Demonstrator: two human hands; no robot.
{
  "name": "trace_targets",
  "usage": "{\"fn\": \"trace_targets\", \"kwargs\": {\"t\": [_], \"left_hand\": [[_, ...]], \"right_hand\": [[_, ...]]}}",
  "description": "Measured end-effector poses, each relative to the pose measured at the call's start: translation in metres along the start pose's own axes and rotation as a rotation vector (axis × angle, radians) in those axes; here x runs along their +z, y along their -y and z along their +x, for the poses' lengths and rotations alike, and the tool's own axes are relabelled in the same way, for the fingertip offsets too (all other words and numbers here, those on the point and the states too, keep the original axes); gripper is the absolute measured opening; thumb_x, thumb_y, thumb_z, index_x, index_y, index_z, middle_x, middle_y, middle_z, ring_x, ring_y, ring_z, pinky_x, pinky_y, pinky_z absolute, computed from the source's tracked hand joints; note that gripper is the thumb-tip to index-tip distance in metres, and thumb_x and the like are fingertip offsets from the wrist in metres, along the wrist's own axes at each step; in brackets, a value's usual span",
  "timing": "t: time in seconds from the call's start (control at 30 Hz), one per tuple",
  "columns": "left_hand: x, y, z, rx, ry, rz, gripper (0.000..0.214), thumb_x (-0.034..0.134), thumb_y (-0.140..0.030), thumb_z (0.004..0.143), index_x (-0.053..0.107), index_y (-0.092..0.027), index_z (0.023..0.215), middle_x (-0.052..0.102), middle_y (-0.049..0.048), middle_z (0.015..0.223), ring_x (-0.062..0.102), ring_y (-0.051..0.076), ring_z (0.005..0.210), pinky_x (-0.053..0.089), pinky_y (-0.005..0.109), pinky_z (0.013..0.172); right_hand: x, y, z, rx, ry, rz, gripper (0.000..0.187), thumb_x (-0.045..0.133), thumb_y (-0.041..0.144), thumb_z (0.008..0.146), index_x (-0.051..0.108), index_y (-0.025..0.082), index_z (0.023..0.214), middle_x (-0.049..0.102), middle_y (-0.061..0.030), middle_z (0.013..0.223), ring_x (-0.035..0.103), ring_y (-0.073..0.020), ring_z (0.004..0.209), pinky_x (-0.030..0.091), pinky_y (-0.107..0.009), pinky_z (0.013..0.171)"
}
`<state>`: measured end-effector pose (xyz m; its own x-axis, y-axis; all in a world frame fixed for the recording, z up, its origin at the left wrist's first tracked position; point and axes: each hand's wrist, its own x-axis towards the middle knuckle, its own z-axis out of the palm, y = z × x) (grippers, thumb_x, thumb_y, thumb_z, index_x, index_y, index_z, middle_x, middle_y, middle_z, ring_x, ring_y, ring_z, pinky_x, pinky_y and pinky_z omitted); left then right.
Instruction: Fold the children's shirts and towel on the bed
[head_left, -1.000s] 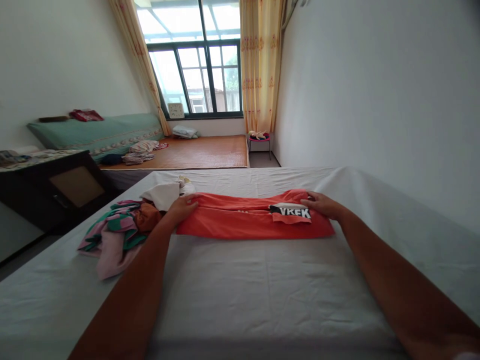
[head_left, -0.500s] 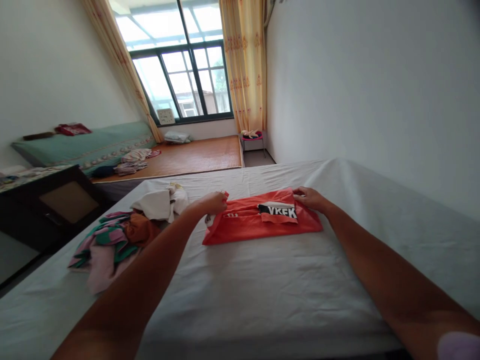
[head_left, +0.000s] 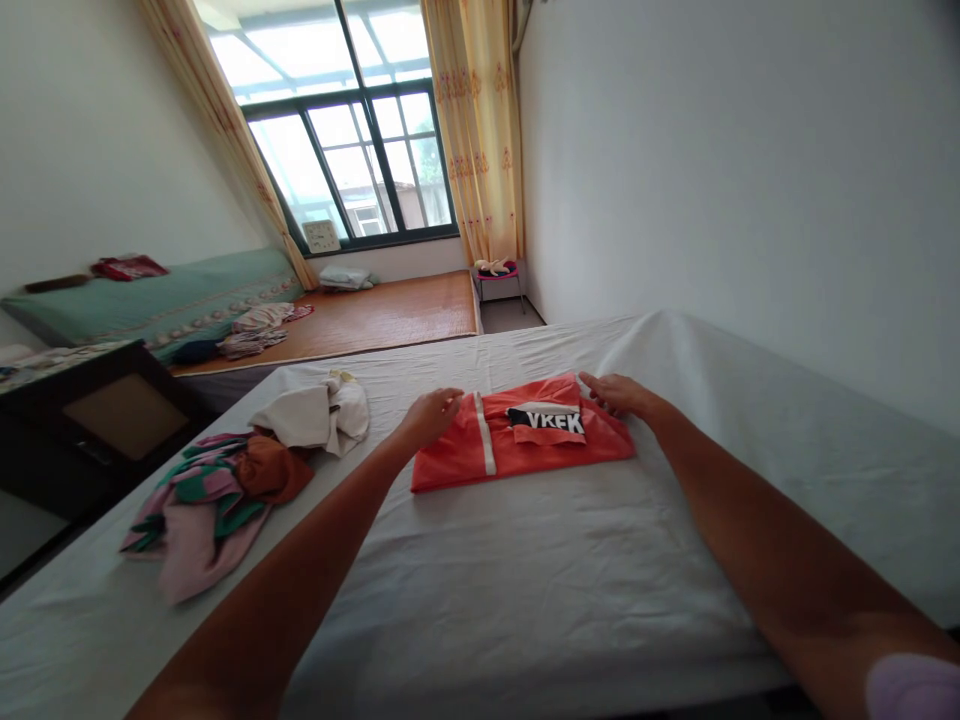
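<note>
A red-orange T-shirt [head_left: 457, 455] lies partly folded on the white bed sheet, with a black-and-white lettered print facing up. Its left part is turned inward, and a white stripe runs down that flap. At the shirt's upper left edge is my left hand [head_left: 433, 412], its fingers loosely stretched and apart. My right hand [head_left: 616, 393] rests by the upper right corner, fingers spread and touching the fabric; the thumb is not clearly visible.
Left of the shirt, a rumpled white garment [head_left: 304, 415] lies behind a pile of pink, green and rust-coloured clothes [head_left: 217, 490]. A dark cabinet [head_left: 112, 410] stands beyond the sheet's left edge. Farther back is another bed with a brown mat [head_left: 390, 315]. A wall rises at right.
The shirt's left side has been folded inward, bringing the white stripe into view. My left hand has let go of that edge. The right hand's fingers have spread at the corner.
</note>
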<state>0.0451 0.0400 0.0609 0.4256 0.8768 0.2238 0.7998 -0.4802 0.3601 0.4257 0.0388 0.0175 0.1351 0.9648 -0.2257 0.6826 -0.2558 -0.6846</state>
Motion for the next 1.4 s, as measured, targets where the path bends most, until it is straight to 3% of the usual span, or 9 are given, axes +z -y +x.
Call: {"fn": "trace_targets", "kwargs": {"t": [0.17,0.53,0.73,0.9,1.0,1.07,1.2,1.3,1.4], "left_hand": [[0.03,0.017,-0.039,0.201,0.218,0.159,0.06,0.036,-0.054,0.092,0.035,-0.027,0.146,0.033,0.0077,0.152,0.03,0.028,0.139,0.025,0.048,0.112],[0.039,0.028,-0.06,0.235,0.079,0.11,0.048,0.041,-0.042,0.093,0.041,-0.037,0.141,0.037,0.0022,0.15,0.031,0.027,0.138,0.023,0.051,0.112],[0.032,0.031,-0.059,0.192,-0.075,-0.178,0.041,0.04,-0.034,0.093,0.057,-0.022,0.129,0.056,0.0075,0.133,0.047,0.022,0.126,0.033,0.039,0.11],[0.025,0.052,-0.056,-0.117,-0.193,-0.584,0.044,0.036,-0.043,0.094,0.057,-0.019,0.124,0.066,0.008,0.112,0.063,0.02,0.099,0.05,0.036,0.09],[0.019,0.064,-0.056,-0.176,-0.197,-0.86,0.053,0.033,-0.052,0.093,0.055,-0.014,0.123,0.068,0.0084,0.104,0.065,0.018,0.087,0.054,0.033,0.077],[0.015,0.067,-0.056,-0.174,-0.208,-0.943,0.056,0.035,-0.057,0.092,0.056,-0.014,0.121,0.067,0.0091,0.106,0.064,0.019,0.091,0.053,0.031,0.078],[0.012,0.06,-0.056,-0.21,-0.193,-1.043,0.067,0.048,-0.055,0.088,0.035,-0.016,0.14,0.065,0.0106,0.111,0.063,0.019,0.098,0.052,0.031,0.082],[0.015,0.055,-0.055,-0.238,-0.168,-1.072,0.089,0.062,-0.045,0.082,0.01,-0.019,0.15,0.064,0.0125,0.114,0.064,0.02,0.097,0.052,0.034,0.082],[0.021,0.058,-0.053,-0.254,-0.203,-0.981,0.085,0.063,-0.035,0.083,0.012,-0.021,0.15,0.055,0.0152,0.129,0.061,0.02,0.105,0.051,0.033,0.085]], "right_hand": [[0.013,0.012,-0.008,-0.184,-0.025,-0.166,0.056,0.057,0.069,0.074,0.072,0.014,0.073,0.072,-0.0115,0.077,0.066,-0.0256,0.079,0.05,-0.03,0.071],[0.027,0.04,-0.037,-0.214,0.219,0.485,0.062,0.076,0.028,0.068,0.055,0.015,0.125,0.069,-0.0111,0.114,0.067,-0.0238,0.095,0.055,-0.035,0.084],[0.028,0.123,-0.035,-0.419,0.147,0.19,0.045,0.071,0.021,0.069,0.064,0.016,0.113,0.068,-0.0078,0.112,0.064,-0.0249,0.101,0.05,-0.034,0.091],[0.09,0.202,-0.053,-0.552,0.244,0.046,0.043,0.071,0.022,0.072,0.063,0.017,0.114,0.067,-0.0054,0.111,0.062,-0.0223,0.101,0.048,-0.033,0.093],[0.115,0.228,-0.067,-0.545,0.497,0.205,0.048,0.068,0.036,0.08,0.055,0.022,0.124,0.063,-0.0063,0.117,0.065,-0.0182,0.093,0.054,-0.032,0.083],[0.118,0.233,-0.069,-0.529,0.55,0.369,0.048,0.061,0.042,0.085,0.051,0.022,0.127,0.06,-0.0087,0.123,0.066,-0.0159,0.087,0.056,-0.03,0.074],[0.11,0.219,-0.058,-0.511,0.293,0.494,0.031,0.054,0.038,0.09,0.055,0.016,0.112,0.061,-0.0119,0.116,0.066,-0.0119,0.074,0.055,-0.024,0.061],[0.111,0.198,-0.05,-0.536,0.193,0.483,0.024,0.051,0.034,0.091,0.058,0.016,0.105,0.065,-0.0094,0.105,0.064,-0.0104,0.069,0.053,-0.023,0.059],[0.123,0.179,-0.05,-0.616,0.092,0.301,0.024,0.049,0.033,0.09,0.062,0.017,0.104,0.068,-0.0074,0.098,0.064,-0.0141,0.075,0.054,-0.029,0.068]]}}
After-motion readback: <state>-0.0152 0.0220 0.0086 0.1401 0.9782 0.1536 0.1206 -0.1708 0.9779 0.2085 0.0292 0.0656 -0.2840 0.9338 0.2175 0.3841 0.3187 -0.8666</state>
